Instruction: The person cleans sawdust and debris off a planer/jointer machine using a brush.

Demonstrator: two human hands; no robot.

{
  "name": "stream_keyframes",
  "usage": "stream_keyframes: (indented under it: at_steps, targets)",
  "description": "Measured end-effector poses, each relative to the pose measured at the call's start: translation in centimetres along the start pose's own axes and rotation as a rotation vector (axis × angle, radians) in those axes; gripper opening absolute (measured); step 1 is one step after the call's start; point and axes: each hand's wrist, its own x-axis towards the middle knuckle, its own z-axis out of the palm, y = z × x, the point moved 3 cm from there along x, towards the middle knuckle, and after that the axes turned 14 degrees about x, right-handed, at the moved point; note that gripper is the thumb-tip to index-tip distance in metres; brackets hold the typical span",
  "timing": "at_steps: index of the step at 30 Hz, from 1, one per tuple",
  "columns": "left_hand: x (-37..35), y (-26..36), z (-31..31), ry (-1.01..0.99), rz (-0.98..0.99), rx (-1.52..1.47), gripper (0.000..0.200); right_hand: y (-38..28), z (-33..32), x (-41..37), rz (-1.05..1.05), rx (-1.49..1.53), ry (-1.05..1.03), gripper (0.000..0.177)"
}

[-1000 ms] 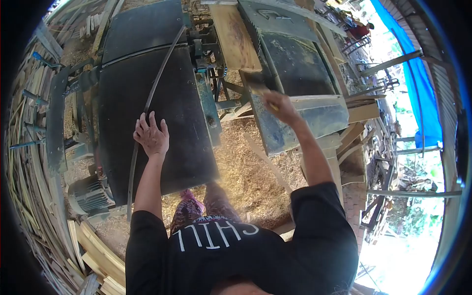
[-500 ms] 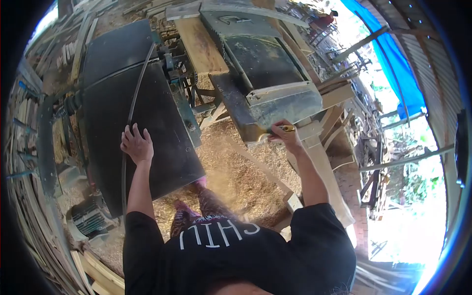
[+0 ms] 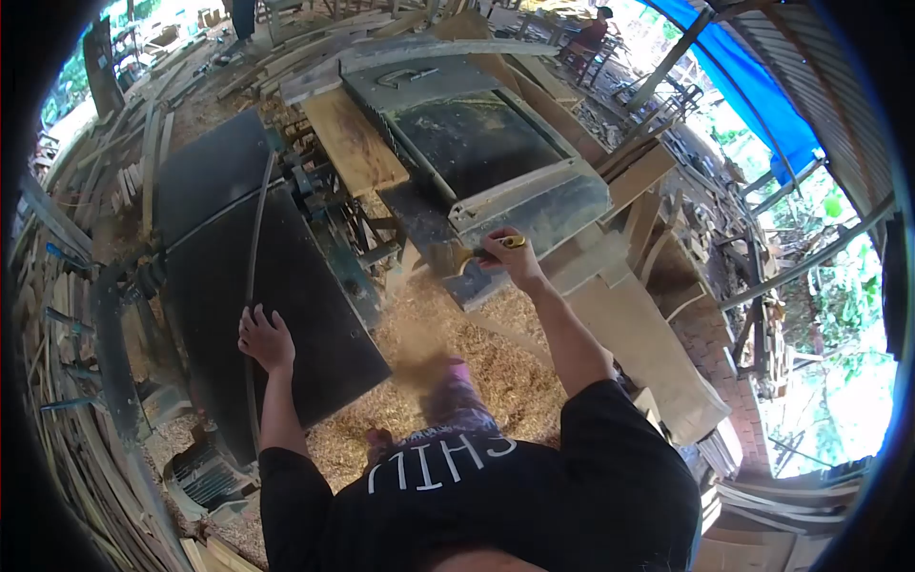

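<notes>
The hands are well apart. The right hand (image 3: 512,255) is closed round a flat brush (image 3: 460,258), its bristles blurred at a dusty dark metal plate (image 3: 412,217). The left hand (image 3: 266,338) partly hides a long thin grey strip (image 3: 254,250) on the smooth black tabletop (image 3: 297,276); whether it grips, I cannot tell.

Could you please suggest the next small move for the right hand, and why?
I would probably lift the brush in the right hand and sweep the dark panel: pale dust shows on its far part, while the bristles are already at the machine's near edge, with a dust cloud close by.
</notes>
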Motion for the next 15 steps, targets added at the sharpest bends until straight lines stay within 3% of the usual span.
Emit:
stream_keyframes:
  at_steps: [2, 5, 7, 9, 10, 11, 14, 15]
  targets:
    - [-0.1, 0.0, -0.4, 0.033, -0.017, 0.020, 0.034, 1.0, -4.3, 2.9, 0.013, -0.042, 0.057, 0.022]
    - [0.2, 0.5, -0.5, 0.072, -0.066, 0.047, 0.031, -1.5, -18.2, 8.3, -0.071, -0.209, 0.261, 0.020]
    - [0.3, 1.1, -0.5, 0.083, -0.070, 0.125, 0.031, -6.5, -22.3, 9.1, -0.422, -0.846, 0.376, 0.016]
    - [0.4, 2.7, -1.2, 0.131, -0.054, 0.132, 0.030, -7.2, -22.6, 11.9, -0.500, -0.839, 0.371, 0.017]
    - [0.1, 3.8, -1.4, 0.145, -0.030, 0.145, 0.029, -7.3, -19.7, 12.0, -0.344, -0.381, 0.269, 0.015]
    - [-0.2, 5.3, -1.9, 0.155, 0.002, 0.162, 0.029, -6.4, -17.4, 12.8, -0.193, -0.169, 0.147, 0.016]
    - [-1.6, 16.8, -5.2, 0.233, 0.226, -0.077, 0.030, -1.9, -12.6, 15.0, 0.108, 0.124, -0.021, 0.019]
    - [-2.1, 20.8, -5.9, 0.134, 0.275, -0.154, 0.033, -0.5, -12.8, 16.2, 0.186, 0.209, -0.046, 0.018]
